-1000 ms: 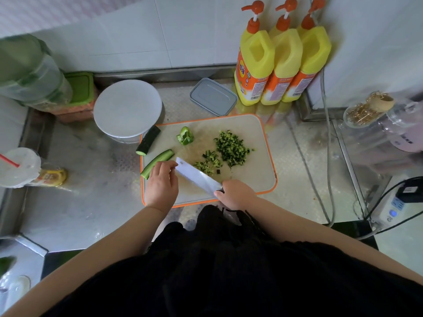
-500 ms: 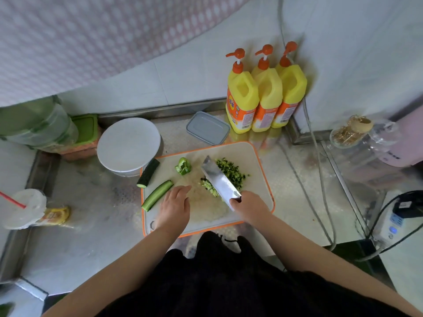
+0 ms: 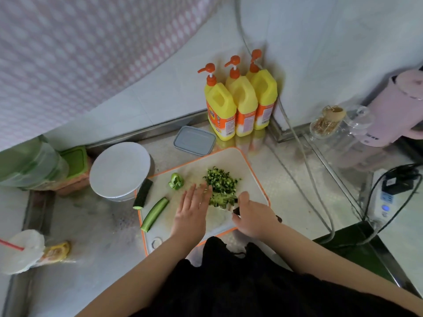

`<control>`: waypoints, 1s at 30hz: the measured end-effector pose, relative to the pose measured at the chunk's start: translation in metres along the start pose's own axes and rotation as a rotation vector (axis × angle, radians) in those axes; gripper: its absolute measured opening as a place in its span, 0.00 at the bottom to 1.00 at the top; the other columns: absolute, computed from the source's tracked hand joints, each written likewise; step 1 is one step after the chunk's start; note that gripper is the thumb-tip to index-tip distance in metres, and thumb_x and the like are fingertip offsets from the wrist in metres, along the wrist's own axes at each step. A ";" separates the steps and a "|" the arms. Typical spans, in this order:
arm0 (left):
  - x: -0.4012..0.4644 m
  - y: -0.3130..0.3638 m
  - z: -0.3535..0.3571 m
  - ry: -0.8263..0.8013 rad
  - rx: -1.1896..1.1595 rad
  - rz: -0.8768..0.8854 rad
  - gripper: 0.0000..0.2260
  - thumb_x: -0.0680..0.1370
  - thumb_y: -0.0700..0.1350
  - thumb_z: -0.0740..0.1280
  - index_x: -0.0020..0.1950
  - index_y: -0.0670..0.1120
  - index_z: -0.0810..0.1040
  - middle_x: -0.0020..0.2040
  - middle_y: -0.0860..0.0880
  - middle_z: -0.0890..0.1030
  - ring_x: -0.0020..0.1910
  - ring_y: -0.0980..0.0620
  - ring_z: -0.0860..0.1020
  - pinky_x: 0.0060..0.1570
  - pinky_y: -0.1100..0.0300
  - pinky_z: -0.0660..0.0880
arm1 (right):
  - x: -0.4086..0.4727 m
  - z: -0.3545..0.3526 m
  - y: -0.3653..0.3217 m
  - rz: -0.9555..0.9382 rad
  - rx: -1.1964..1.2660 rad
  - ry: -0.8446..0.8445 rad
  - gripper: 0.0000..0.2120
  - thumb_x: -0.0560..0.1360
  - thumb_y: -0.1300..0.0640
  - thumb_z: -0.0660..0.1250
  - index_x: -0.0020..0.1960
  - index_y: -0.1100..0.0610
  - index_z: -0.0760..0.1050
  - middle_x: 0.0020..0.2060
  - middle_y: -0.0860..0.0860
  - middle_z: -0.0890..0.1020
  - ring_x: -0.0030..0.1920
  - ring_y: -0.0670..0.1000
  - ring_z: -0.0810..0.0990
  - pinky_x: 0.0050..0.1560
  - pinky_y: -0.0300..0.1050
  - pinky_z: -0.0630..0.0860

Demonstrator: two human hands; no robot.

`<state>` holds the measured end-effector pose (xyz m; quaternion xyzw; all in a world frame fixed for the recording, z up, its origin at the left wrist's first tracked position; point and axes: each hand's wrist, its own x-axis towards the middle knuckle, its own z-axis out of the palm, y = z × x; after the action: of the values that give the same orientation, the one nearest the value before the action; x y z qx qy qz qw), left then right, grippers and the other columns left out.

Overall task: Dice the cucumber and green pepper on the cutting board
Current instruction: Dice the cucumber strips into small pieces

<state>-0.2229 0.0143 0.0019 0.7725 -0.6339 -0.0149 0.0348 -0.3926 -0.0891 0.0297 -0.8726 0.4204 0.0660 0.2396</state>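
Steel counter (image 3: pixel 96 229), cucumber strip (image 3: pixel 154 214) lying diagonally

Three yellow pump bottles (image 3: pixel 240 106) with orange tops stand side by side in the corner against the wall. Just in front of them lies a grey lidded box (image 3: pixel 194 140). A round white lid (image 3: pixel 120 170) covers a container to the left, beside a green-lidded box (image 3: pixel 75 161). A pink kettle (image 3: pixel 398 110) stands at the right, near a power strip (image 3: pixel 384 197). A lidded cup with a red straw (image 3: pixel 20 250) sits at the lower left.
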 end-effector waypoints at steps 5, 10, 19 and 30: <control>0.022 0.024 0.003 -0.233 0.143 0.175 0.52 0.72 0.41 0.68 0.74 0.57 0.26 0.77 0.49 0.32 0.75 0.40 0.31 0.70 0.43 0.28 | -0.006 0.002 0.002 0.011 0.028 -0.019 0.16 0.78 0.51 0.60 0.58 0.60 0.61 0.45 0.55 0.80 0.43 0.58 0.81 0.36 0.46 0.70; 0.038 0.045 -0.008 -0.398 0.204 0.232 0.43 0.76 0.41 0.64 0.78 0.59 0.36 0.77 0.49 0.29 0.75 0.40 0.30 0.65 0.42 0.24 | -0.009 0.004 0.005 -0.011 -0.016 -0.026 0.23 0.79 0.51 0.60 0.66 0.62 0.59 0.51 0.56 0.80 0.48 0.57 0.81 0.38 0.46 0.69; 0.050 0.052 -0.011 -0.391 0.244 0.225 0.41 0.78 0.40 0.61 0.77 0.59 0.35 0.78 0.50 0.31 0.76 0.41 0.32 0.71 0.37 0.32 | -0.016 -0.001 0.014 -0.045 -0.071 0.047 0.23 0.80 0.51 0.59 0.68 0.62 0.58 0.53 0.55 0.78 0.51 0.56 0.79 0.45 0.49 0.74; 0.062 0.046 -0.009 -0.416 0.309 0.157 0.38 0.79 0.41 0.60 0.78 0.57 0.36 0.78 0.50 0.31 0.76 0.41 0.32 0.69 0.36 0.32 | -0.027 0.006 0.043 -0.067 0.004 0.216 0.16 0.75 0.52 0.68 0.54 0.61 0.67 0.38 0.53 0.78 0.35 0.56 0.79 0.32 0.46 0.70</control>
<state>-0.2552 -0.0550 0.0157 0.6973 -0.6802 -0.0735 -0.2136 -0.4422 -0.0907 0.0173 -0.8878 0.4144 -0.0373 0.1967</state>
